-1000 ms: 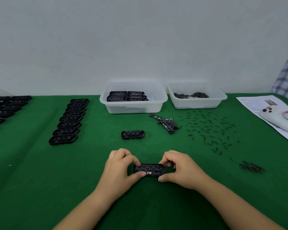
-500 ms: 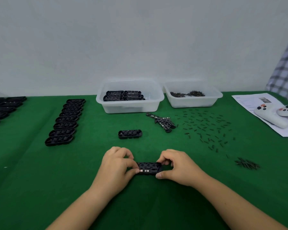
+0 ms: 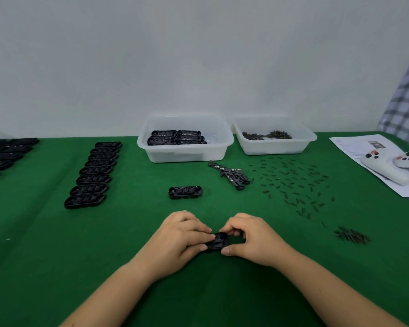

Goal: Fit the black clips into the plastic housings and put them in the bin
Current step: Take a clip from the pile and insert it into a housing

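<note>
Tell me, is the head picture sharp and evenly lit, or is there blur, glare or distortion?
Head view: light is soft and even, no glare; faint shadows lie under the hands, left and right. The housing they hold looks slightly soft, its detail hard to read. The wide lens curves the table edge at the far wall.

So the hands have closed in on each other: the left hand [image 3: 183, 239] and right hand [image 3: 248, 239] were gripping the ends of the black housing [image 3: 219, 241] with most of its top showing, and now the left fingers cover more of it. Only a short middle bit is visible, and it's tilted up a little.
</note>
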